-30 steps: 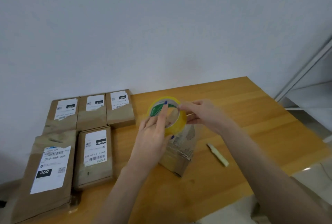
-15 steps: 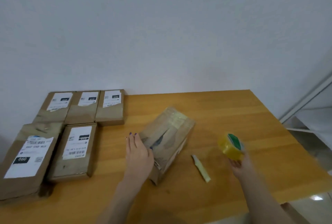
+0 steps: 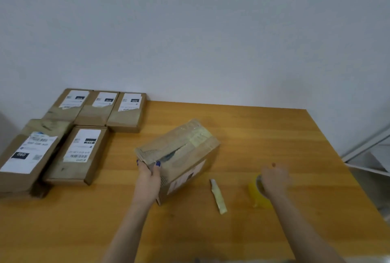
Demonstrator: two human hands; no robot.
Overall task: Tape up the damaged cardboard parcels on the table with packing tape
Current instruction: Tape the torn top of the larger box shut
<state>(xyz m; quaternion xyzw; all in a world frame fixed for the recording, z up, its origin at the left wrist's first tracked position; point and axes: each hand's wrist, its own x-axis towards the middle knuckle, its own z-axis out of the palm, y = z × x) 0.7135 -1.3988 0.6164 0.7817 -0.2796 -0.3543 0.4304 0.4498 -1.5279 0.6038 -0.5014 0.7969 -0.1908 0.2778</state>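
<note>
Parcel work at centre frame: the torn parcel (image 3: 179,153) lies at an angle on the wooden table (image 3: 263,132). A long dark rip runs along its top face, and a pale patch of tape (image 3: 198,136) crosses the far end. The left hand (image 3: 147,176) is on its near-left corner, thumb and fingers clamped over the cardboard edge, dark blue nails showing. A white label (image 3: 185,176) sits on the side face turned toward the camera, too blurred to read.

Over to the lower right, the right hand (image 3: 274,178) is down on the yellow tape roll (image 3: 256,197), low at the table top and well apart from the parcel. That hand is smeared with motion blur, so I cannot tell whether its fingers are curled round the roll or just lying on it. Between parcel and roll, a short pale strip (image 3: 218,196) lies flat on the wood, touching neither.

Upper left of the frame: a row of three small parcels (image 3: 99,111) sits side by side at the foot of the wall (image 3: 211,30), each with a white label on top. In front of them are two bigger ones: a labelled parcel (image 3: 79,155) just beside the row, and the largest parcel (image 3: 25,159) at the left edge, its label marked 060. At the right edge, a white shelf frame (image 3: 367,146) pokes in beyond the table.
</note>
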